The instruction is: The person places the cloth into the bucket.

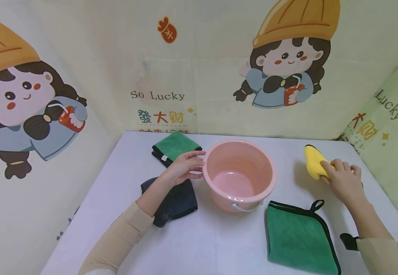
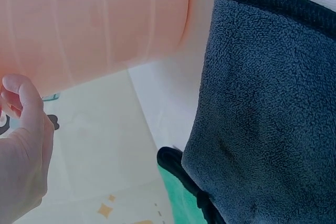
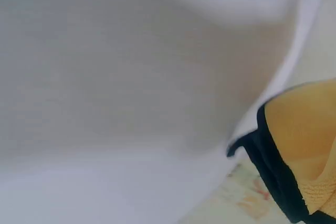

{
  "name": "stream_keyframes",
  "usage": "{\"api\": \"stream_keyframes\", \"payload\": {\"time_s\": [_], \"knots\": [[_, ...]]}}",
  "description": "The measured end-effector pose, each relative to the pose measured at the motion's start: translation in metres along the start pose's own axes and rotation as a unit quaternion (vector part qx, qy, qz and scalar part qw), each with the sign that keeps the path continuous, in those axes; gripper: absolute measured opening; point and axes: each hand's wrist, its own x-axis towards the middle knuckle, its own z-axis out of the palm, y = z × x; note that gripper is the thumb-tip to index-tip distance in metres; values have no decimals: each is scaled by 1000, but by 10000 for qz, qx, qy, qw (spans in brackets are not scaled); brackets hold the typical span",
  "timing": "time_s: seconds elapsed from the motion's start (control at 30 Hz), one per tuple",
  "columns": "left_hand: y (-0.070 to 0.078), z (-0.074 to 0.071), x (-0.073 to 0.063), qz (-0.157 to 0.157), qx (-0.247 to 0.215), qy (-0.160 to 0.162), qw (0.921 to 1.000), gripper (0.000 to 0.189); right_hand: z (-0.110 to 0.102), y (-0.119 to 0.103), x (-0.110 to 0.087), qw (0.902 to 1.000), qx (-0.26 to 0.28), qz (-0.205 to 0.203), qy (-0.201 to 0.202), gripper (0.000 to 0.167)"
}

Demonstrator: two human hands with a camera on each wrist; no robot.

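Note:
A pink bucket (image 1: 241, 172) with a white handle stands upright mid-table, its inside empty. At its left rim is my left hand (image 1: 187, 168), fingertips right at the outside of the rim and fingers loosely bent. In the left wrist view, this hand (image 2: 26, 145) shows beside the bucket wall (image 2: 94, 30). My right hand (image 1: 346, 181) pinches a yellow cloth (image 1: 313, 162) between thumb and fingers, above the table at the right. The cloth's dark edging (image 3: 278, 177) shows in the right wrist view, where the hand is out of sight.
A folded dark blue-grey cloth (image 1: 181, 200) lies under my left forearm, with a folded green cloth (image 1: 176, 144) behind it. Another folded green cloth (image 1: 300, 238), black-edged with a loop, lies at the front right. A printed backdrop (image 1: 216, 68) encloses the white table (image 1: 219, 240).

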Motion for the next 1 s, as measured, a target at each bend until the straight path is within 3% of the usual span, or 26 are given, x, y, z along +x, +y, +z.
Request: {"api": "stream_keyframes", "payload": {"time_s": [0.07,0.17,0.33,0.57,0.83,1.0], "knots": [[0,0,0,-5,-5,-9,10000,43,-7,-4,7,9997,-49,-124,206,49],[1,0,0,-17,-24,-24,10000,43,-16,-10,16,9976,-70,-369,582,32],[1,-1,0,-11,-43,-70,10000,43,-33,-21,29,9937,-110,-664,899,71],[0,-1,1,-25,-34,-58,10000,43,-58,-44,43,9886,-202,-1057,1054,69],[1,-1,0,-41,-80,-71,9999,42,-78,-79,58,9717,-155,-1850,1458,59],[1,-2,0,-40,-63,-68,9999,42,-85,-101,65,9671,-71,-2159,1347,59]]}}
